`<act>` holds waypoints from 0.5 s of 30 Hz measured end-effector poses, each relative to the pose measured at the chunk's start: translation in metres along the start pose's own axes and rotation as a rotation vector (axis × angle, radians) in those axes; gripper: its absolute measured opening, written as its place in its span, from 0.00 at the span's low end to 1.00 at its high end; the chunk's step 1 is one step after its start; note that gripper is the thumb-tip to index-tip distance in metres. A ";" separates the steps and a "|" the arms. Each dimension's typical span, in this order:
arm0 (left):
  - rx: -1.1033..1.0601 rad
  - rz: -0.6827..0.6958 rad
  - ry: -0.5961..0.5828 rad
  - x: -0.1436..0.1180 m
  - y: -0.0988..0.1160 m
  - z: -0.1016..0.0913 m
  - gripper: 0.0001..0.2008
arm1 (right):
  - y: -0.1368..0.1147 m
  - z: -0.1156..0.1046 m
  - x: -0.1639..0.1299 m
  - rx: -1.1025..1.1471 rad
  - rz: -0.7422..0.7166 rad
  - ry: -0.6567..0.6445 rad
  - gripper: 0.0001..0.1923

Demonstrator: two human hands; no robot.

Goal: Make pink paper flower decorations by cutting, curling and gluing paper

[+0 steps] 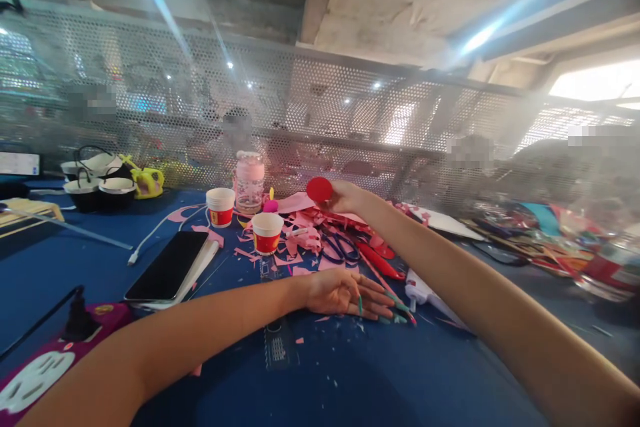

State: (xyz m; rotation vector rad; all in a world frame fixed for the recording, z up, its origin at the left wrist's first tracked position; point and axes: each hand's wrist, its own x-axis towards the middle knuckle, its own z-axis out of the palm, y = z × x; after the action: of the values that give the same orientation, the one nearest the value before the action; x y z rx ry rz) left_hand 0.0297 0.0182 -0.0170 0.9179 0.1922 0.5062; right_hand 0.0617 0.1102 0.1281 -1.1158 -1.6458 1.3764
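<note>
My right hand [345, 197] reaches forward over the table, fingers closed on a flat red disc [319, 189]. Its material is unclear. Nearer to me, my left hand [350, 295] rests low over the table with its fingers stretched out and nothing in it. A thin pink stick [385, 285] runs close by its fingertips. Between the two hands lie scissors [341, 250] with dark blue handles, among pink paper scraps [305, 237]. A red curved object [380, 261] and a white tube [419, 288] lie right of them.
Two paper cups [267, 233] and a pink-lidded jar [249, 181] stand behind left. A phone [167, 265], a cable and a purple power strip [95, 320] lie left. A clear ruler [278, 347] lies in front. A perforated metal screen [330, 100] rises behind; clutter fills the right.
</note>
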 end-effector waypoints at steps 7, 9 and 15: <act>0.018 -0.012 0.029 -0.003 0.003 0.007 0.23 | -0.014 0.011 0.044 -0.009 0.066 0.060 0.14; 0.019 -0.030 0.036 -0.003 0.003 0.007 0.23 | -0.010 0.005 0.043 -0.021 0.056 0.063 0.13; -0.004 -0.006 -0.002 -0.001 0.002 0.002 0.23 | 0.005 -0.035 0.013 -0.089 -0.090 0.069 0.02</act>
State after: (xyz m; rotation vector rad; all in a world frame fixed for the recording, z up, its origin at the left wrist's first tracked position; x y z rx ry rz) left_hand 0.0290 0.0166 -0.0142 0.9139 0.1923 0.5003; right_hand 0.0892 0.1350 0.1295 -1.1128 -1.7010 1.2050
